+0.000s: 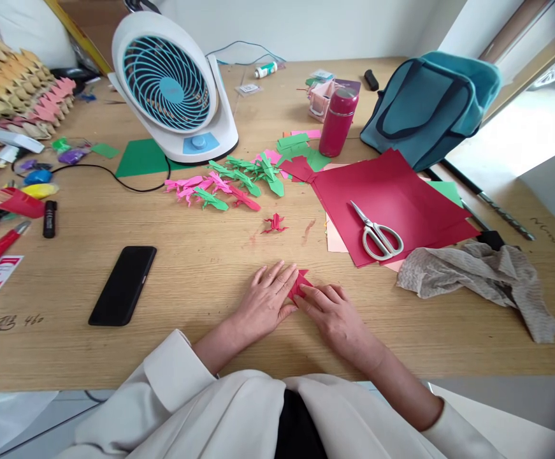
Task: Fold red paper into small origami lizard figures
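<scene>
In the head view, we lay our left hand [268, 297] flat, fingers extended, over the folded red paper [300, 280] on the desk [191, 274]; our right hand [337, 317] touches its right side, whether pinching we cannot tell. Beyond sits a red figure [274, 223].

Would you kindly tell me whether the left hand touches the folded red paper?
Touching: the head view shows the left hand resting partly on the folded red paper.

Person wears plain off-wht jacket [234, 417] w/ wide folded-back L cuff [176, 373], open over blk top [299, 430]
</scene>
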